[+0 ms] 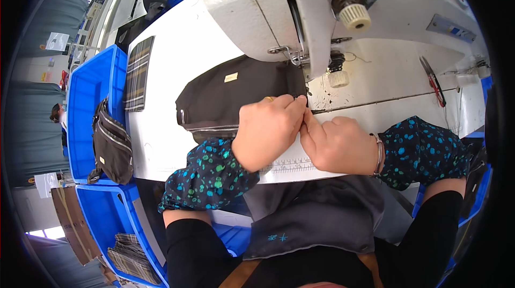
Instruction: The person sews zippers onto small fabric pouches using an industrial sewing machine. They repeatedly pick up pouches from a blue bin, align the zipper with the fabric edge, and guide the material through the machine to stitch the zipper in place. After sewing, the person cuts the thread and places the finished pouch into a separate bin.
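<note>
A black fabric bag [257,81] with a small gold-coloured label and a silver zipper lies flat on the white table, its right end by the needle area of the sewing machine [252,14]. My left hand [271,130] rests over the bag's lower right corner, thumb and fingers closed on its edge. Against it, fingertips touching, my right hand [340,143] pinches at the same edge. The knuckles hide exactly what lies between the fingertips. Dark sleeve covers with blue and green spots wrap both forearms.
Red-handled scissors [434,84] lie right on the table [161,143]. A ruler strip [292,166] runs along the front edge. Plaid fabric [138,73] lies at left. Blue bins [75,122] stand beyond, one with a black waist bag [111,146] over its rim.
</note>
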The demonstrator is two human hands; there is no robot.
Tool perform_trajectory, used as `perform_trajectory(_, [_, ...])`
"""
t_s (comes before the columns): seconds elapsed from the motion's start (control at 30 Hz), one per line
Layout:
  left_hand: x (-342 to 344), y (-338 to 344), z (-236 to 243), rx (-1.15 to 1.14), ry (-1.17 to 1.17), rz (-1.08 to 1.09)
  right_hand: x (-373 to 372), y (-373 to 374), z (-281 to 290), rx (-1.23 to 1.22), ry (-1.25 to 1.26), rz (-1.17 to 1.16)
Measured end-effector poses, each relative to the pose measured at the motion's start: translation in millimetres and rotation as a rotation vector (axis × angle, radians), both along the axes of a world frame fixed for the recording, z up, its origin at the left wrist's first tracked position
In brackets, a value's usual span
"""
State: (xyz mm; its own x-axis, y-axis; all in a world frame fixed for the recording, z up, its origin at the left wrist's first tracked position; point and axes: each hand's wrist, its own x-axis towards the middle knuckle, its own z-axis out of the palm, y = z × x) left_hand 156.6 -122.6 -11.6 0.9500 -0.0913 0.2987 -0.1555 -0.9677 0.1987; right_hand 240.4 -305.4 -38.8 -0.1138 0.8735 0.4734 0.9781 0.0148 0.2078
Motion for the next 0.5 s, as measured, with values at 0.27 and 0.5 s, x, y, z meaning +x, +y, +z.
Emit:
perform_trajectory(0.27, [24,12,-10,-0.002,-0.052,0.045,15,10,-4,0.017,0.058,-0.029])
perform_trajectory(0.5, [9,5,4,0.027,-0.060,0.075,16,9,-6,0.014,0.091,-0.040])
